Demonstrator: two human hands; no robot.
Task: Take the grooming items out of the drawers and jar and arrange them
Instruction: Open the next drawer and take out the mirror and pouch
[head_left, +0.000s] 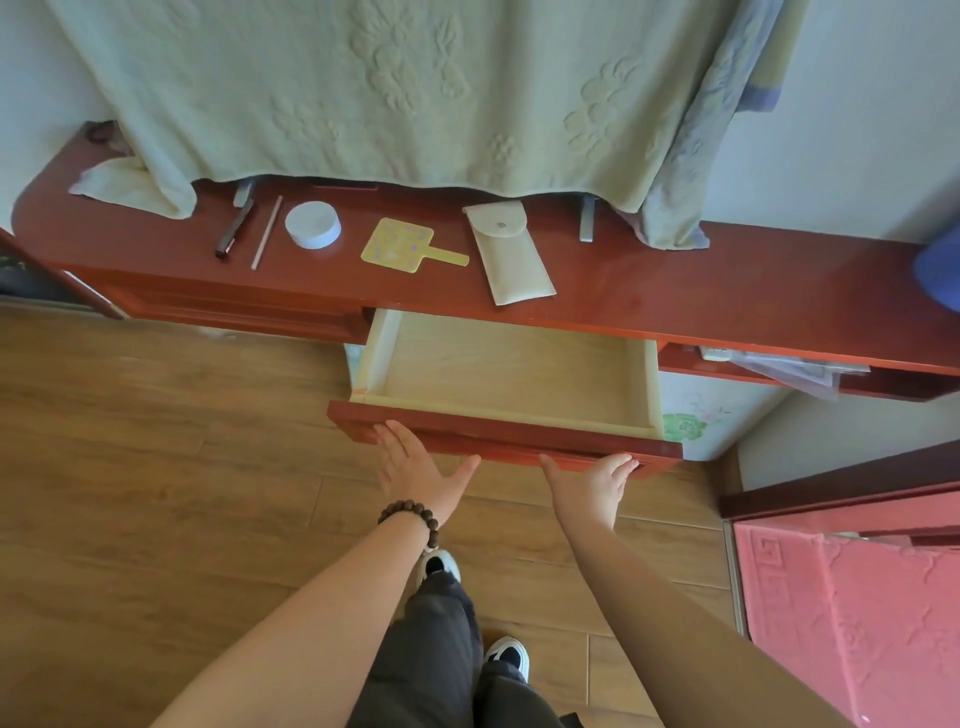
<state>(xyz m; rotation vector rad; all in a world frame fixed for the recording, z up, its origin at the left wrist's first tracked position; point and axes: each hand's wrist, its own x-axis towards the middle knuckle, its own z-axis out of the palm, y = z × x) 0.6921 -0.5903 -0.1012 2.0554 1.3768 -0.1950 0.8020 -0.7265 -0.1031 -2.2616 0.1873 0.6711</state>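
Both hands, left hand (410, 462) and right hand (589, 480), press flat with fingers released on the near front of the emptied open drawer (511, 434), likely closing it; grooming items (400, 244) lie arranged on the far dresser top (675, 291)

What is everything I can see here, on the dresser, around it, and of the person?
drawer: one, pale wood inside with a red front, pulled open at the middle, nothing showing in it
dresser top: one, glossy red-brown
pen: one, dark, far left on the top
thin stick: one, pale pink, beside the pen
round jar: one, white, lid on
hand mirror: one, yellow, lying flat
pouch: one, cream, snap flap
towel: one, pale green, hanging behind
mat: one, pink, on the floor at right
left hand: fingers straight, against the drawer front
right hand: fingertips on the drawer front
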